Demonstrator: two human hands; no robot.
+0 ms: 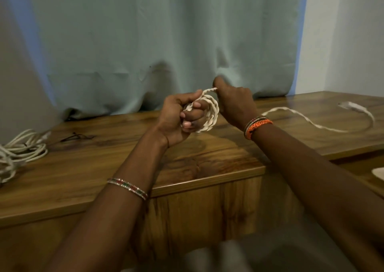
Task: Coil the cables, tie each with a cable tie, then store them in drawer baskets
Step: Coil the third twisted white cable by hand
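Observation:
My left hand (182,113) grips a small coil of white braided cable (212,113) above the wooden cabinet top (104,167). My right hand (234,103) pinches the same cable at the top of the coil, just right of the left hand. The loose end of the cable (324,124) trails right across the top, ending in a white plug (349,105). A pile of more white cables (20,151) lies at the left edge. Thin dark cable ties (76,136) lie beside that pile.
A pale green curtain (155,43) hangs behind the cabinet and touches its back edge. A white wall (342,43) is at the right. The cabinet's front edge (207,182) runs below my wrists. A pale object (378,172) shows at the right border.

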